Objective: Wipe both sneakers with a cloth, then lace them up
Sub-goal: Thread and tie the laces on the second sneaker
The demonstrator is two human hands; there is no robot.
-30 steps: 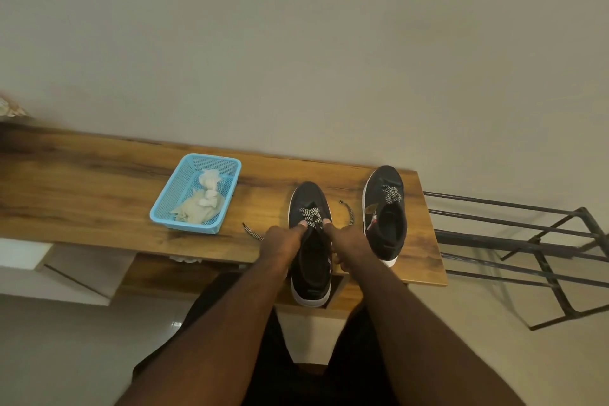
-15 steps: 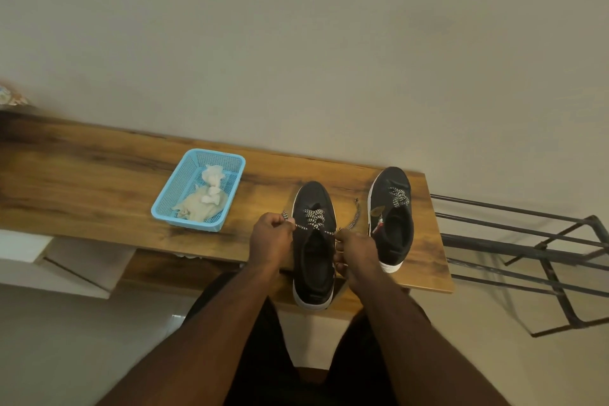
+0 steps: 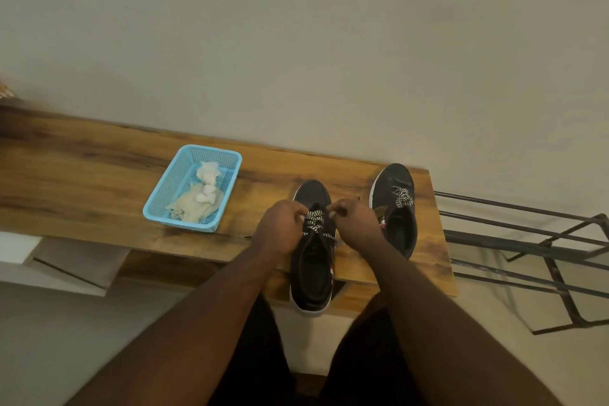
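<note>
While laced: black low-top sneaker (image 3: 313, 260) at wooden bench's (image 3: 82, 194) front edge
Grip: checkered lace (image 3: 313, 219) pinched by left hand (image 3: 280, 229) and right hand (image 3: 354, 224)
Advice: both ends should be pulled evenly

Left hand (image 3: 280, 227) and right hand (image 3: 354, 224) pinch the near sneaker's (image 3: 311, 270) lace (image 3: 313, 219).

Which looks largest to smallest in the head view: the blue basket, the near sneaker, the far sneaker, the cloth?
1. Blue basket and near sneaker: they look alike, so no ranking.
2. Far sneaker: it looks smaller, perhaps only from distance.
3. Cloth, lying in the basket.
</note>
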